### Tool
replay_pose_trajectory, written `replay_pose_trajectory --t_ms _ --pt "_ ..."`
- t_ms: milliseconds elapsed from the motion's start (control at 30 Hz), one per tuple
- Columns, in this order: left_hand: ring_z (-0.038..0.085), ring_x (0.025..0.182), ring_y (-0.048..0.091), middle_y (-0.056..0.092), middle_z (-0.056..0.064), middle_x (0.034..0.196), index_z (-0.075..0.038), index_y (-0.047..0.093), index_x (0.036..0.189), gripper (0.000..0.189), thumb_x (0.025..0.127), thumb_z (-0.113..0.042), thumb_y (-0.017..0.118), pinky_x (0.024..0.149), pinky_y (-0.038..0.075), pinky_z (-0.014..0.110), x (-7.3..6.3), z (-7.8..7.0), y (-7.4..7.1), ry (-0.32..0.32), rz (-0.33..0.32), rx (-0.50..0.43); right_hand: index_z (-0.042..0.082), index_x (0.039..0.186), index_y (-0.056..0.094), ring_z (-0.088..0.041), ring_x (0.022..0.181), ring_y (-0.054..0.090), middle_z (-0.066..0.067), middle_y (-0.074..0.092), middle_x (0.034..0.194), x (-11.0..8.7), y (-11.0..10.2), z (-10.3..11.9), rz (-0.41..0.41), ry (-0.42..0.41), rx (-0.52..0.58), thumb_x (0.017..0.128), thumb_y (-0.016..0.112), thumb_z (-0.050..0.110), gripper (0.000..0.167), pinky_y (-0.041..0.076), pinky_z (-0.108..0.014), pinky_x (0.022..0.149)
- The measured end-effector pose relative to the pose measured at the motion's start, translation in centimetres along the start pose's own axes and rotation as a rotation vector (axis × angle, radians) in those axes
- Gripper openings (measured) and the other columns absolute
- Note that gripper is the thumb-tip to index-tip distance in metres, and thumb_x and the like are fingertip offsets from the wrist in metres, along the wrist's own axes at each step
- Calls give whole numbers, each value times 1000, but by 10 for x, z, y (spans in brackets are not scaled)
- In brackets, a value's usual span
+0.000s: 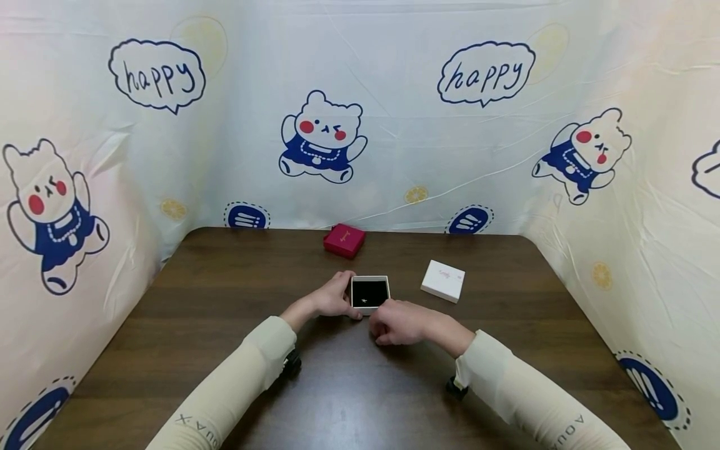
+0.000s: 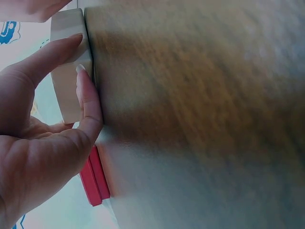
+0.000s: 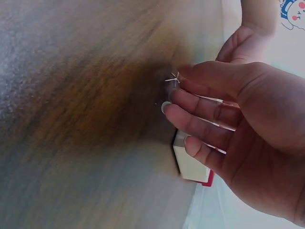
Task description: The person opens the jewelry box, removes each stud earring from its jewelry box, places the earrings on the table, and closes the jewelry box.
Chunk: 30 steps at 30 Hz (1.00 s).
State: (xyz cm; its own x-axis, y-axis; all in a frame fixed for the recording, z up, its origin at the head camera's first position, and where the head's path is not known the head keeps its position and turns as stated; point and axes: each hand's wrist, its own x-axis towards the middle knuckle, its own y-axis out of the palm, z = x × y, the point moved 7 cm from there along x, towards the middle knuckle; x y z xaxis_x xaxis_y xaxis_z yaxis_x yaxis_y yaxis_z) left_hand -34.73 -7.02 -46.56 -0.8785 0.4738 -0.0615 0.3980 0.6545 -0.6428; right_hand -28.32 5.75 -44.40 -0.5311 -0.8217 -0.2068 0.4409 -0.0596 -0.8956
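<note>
My left hand [image 1: 332, 297] grips the left side of a small white jewelry box base [image 2: 69, 90], thumb along its near wall and fingers round the end. A black insert [image 1: 372, 287] fills the base, and a small silver star-shaped earring [image 1: 364, 300] shows on it. Just in front of the base's right corner is my right hand [image 1: 402, 322]. Seen from the right wrist, its thumb and forefinger pinch another silver star-shaped earring [image 3: 173, 79], close over the tabletop; the other fingers are loosely bent.
On the brown wooden table [image 1: 236, 269], a white box lid [image 1: 443, 281] lies to the right of the base. A dark red box [image 1: 344, 241] stands at the back. Behind the table hangs a printed cloth [image 1: 394, 150] with cartoon bears.
</note>
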Motion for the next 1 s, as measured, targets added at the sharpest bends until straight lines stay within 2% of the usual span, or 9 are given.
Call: replay_pose_trajectory --t_ms 200,333,667,1000 --pt "30 111 47 46 18 126 2 45 137 83 69 -10 93 97 41 41 1 -1 -1 7 6 4 13 96 74 1 71 59 12 65 77 -2 -9 0 -11 20 2 92 76 15 4 50 -23 67" --pt "29 110 47 44 20 129 3 43 139 85 71 -10 92 97 42 39 1 1 0 0 13 10 13 97 75 -1 71 60 12 65 78 -2 -17 1 -26 25 0 93 75 16 5 50 -25 68" --pt "28 110 48 45 19 129 2 42 141 88 70 -12 93 98 42 41 0 0 1 -10 15 13 13 99 74 -5 74 59 10 64 82 -1 -34 -1 -96 24 -73 93 75 18 8 51 -27 68" --pt "29 112 48 43 21 135 3 40 145 92 72 -14 93 99 41 42 0 1 0 -29 24 7 16 102 72 -15 86 60 -1 68 96 1 -41 -8 -136 83 -90 94 74 20 9 52 -33 75"
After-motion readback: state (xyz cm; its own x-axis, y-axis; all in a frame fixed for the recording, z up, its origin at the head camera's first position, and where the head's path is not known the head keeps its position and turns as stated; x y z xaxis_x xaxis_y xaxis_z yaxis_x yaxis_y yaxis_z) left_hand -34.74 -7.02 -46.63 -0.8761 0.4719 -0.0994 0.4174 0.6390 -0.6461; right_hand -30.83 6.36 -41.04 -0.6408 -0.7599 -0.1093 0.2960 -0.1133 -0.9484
